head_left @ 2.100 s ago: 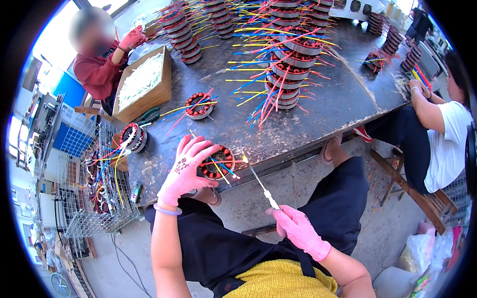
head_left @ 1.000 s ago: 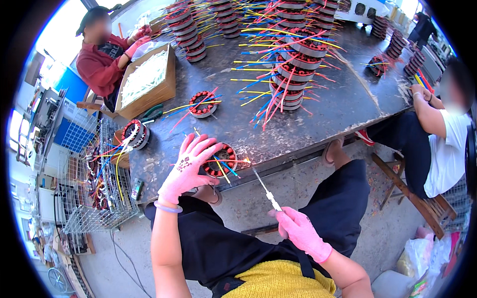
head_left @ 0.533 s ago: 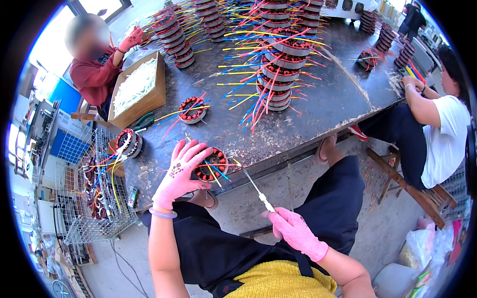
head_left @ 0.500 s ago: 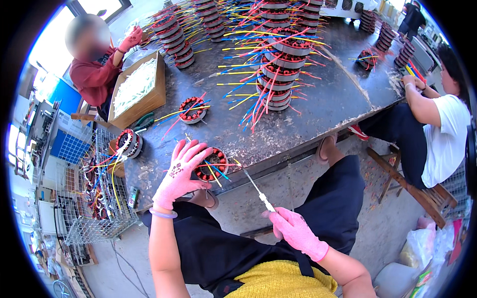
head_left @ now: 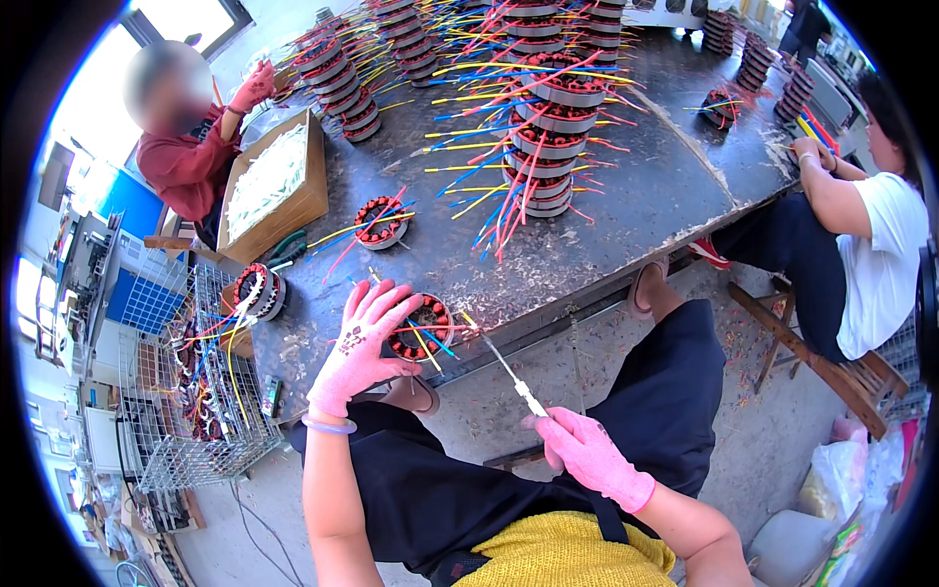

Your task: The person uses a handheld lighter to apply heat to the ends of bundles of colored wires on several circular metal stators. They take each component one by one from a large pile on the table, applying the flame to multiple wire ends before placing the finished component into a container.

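A motor stator (head_left: 447, 315) with a red-and-grey ring and red, yellow and blue leads lies at the table's near edge. My left hand (head_left: 364, 344), in a pink glove, holds its left side, fingers over the top and thumb along the near side. In my gloved right hand (head_left: 594, 456) is a slim tool (head_left: 525, 390) with a white grip and a thin metal shaft. The shaft points up and left, its tip close to the stator's right-hand leads. Whether tip and leads touch, I cannot tell.
More stators stand farther in, one single (head_left: 382, 233), one by the left edge (head_left: 259, 292), others in tall stacks (head_left: 550, 147). A cardboard box (head_left: 318, 176) of white pieces and dark pliers (head_left: 290, 247) lie at left. Two people sit left and right; a wire basket (head_left: 156, 430) stands below.
The view has shifted slightly. My hands keep nearly the same hold and place on the stator and the tool. The person at left has moved a gloved hand a little.
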Demonstrator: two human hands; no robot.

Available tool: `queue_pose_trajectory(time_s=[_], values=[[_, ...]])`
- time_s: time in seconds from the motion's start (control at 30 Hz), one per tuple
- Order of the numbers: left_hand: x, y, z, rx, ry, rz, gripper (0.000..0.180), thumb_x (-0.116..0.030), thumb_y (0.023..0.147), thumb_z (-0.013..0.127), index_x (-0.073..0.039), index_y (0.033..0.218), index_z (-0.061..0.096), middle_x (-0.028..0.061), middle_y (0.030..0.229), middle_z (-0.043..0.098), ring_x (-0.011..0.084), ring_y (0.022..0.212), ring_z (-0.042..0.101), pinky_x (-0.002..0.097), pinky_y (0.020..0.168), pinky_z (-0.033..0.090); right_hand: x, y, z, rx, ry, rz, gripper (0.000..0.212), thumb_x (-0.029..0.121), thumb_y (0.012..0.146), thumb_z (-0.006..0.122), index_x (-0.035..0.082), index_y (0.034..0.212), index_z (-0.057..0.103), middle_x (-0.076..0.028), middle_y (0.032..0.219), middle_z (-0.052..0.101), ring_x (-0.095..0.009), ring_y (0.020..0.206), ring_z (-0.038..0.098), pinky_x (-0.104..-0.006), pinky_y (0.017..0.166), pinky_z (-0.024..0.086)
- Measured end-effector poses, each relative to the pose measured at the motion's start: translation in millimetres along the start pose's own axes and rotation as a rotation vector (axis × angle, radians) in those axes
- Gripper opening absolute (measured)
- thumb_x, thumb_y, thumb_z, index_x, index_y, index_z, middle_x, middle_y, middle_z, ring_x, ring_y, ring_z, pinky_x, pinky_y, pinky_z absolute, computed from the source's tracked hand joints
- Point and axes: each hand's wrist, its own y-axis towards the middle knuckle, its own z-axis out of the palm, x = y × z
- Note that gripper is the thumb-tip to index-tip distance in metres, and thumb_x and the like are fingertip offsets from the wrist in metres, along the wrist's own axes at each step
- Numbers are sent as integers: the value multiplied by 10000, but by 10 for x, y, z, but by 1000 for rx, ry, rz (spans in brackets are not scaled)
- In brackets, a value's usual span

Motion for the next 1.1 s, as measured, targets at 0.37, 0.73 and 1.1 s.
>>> queue_pose_trajectory(time_s=[0.37, 0.73, 1.1], values=[[8, 6, -6, 12, 3, -2, 941, -304, 577, 879, -147, 1432, 517, 92, 1462, 495, 331, 1433, 368, 524, 1224, 190, -30, 26, 12, -5, 45, 25, 328, 280, 1039, 476, -6, 1094, 626, -71, 665, 545, -133, 612, 548, -319, 601, 451], [14, 5, -6, 18, 2, 1, 937, -313, 584, 875, -146, 1434, 517, 94, 1465, 494, 332, 1438, 361, 515, 1226, 189, -12, 20, 9, -7, 10, -16, 323, 264, 1040, 463, -4, 1106, 633, -76, 684, 548, -155, 617, 563, -323, 611, 456], [13, 10, -7, 28, -14, -11, 949, -287, 574, 880, -132, 1437, 516, 87, 1482, 481, 321, 1456, 334, 511, 1238, 164, -33, 35, 15, -2, 31, 24, 334, 276, 1045, 467, -2, 1115, 639, -59, 682, 553, -133, 624, 561, -319, 610, 457]])
